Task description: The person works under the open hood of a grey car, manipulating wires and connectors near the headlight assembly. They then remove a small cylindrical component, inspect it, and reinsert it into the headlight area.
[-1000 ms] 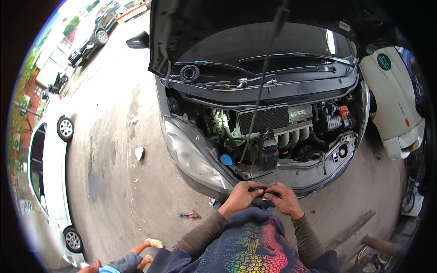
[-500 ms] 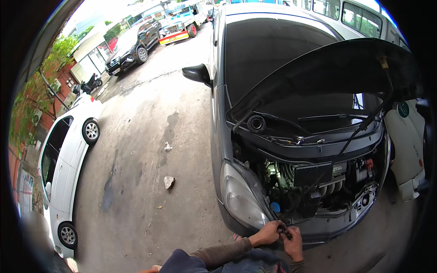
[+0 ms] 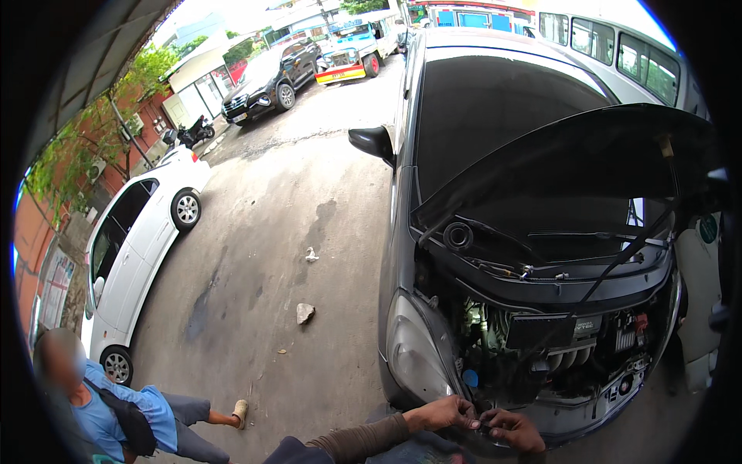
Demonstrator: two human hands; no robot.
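At the front of a dark car [image 3: 396,240] with its hood [image 3: 572,166] raised, my two hands are close together, low over the bumper edge. My left hand [image 3: 447,414], below a brown sleeve, is closed with thumb and fingers pinched. My right hand [image 3: 516,430] is pinched too, its fingertips facing the left ones. Something small and dark seems to sit between the fingertips, too small to name. Just beyond lie the cloudy headlight [image 3: 417,352], a blue cap [image 3: 470,378] and the exposed engine bay [image 3: 533,359].
A hood prop rod [image 3: 618,271] slants over the engine. To the left, a person in a blue shirt [image 3: 154,410] stands near a white car [image 3: 143,251]. A stone [image 3: 305,313] lies on the concrete. A pale plastic bumper [image 3: 698,309] stands at right; a black SUV [image 3: 270,81] is parked farther off.
The view has shifted, so the car sits lower and farther right. A person in blue has come into view at lower left. My hands stay together, their fingers slightly more spread out sideways.
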